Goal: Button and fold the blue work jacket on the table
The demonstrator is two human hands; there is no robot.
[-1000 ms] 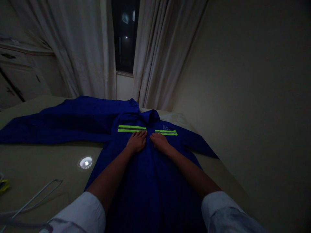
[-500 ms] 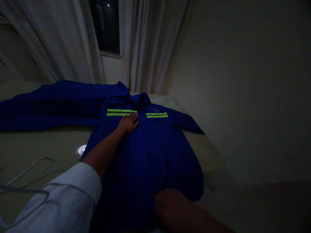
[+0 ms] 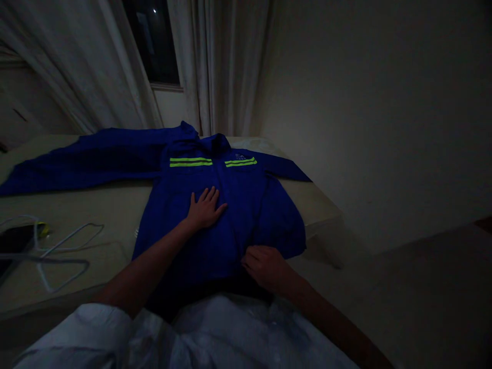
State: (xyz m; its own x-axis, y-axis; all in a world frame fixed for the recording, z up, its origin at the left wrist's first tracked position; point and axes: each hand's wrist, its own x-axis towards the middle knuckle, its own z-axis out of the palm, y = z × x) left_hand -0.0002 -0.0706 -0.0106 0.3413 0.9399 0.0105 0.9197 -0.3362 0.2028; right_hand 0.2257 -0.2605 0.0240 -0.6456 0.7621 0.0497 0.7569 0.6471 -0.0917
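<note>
A blue work jacket (image 3: 184, 189) with yellow-green reflective stripes across the chest lies front side up on a pale table. Its collar points away from me, and one long sleeve stretches out to the left. My left hand (image 3: 204, 208) rests flat on the jacket's front below the chest stripes, fingers spread. Down at the lower hem, near the front opening, my right hand (image 3: 264, 264) is closed, pinching the jacket's edge. The fingertips of that hand are dim and partly hidden.
The pale table (image 3: 96, 200) ends at a corner on the right. A white cable (image 3: 63, 246) loops over a dark object (image 3: 15, 243) with a yellow end at the left. Behind hang light curtains (image 3: 226, 66) beside a dark window (image 3: 151, 41); a plain wall stands right.
My left hand has slid down from the chest stripe onto the jacket's middle. My view has tilted down, bringing the hem and my right hand higher in the picture.
</note>
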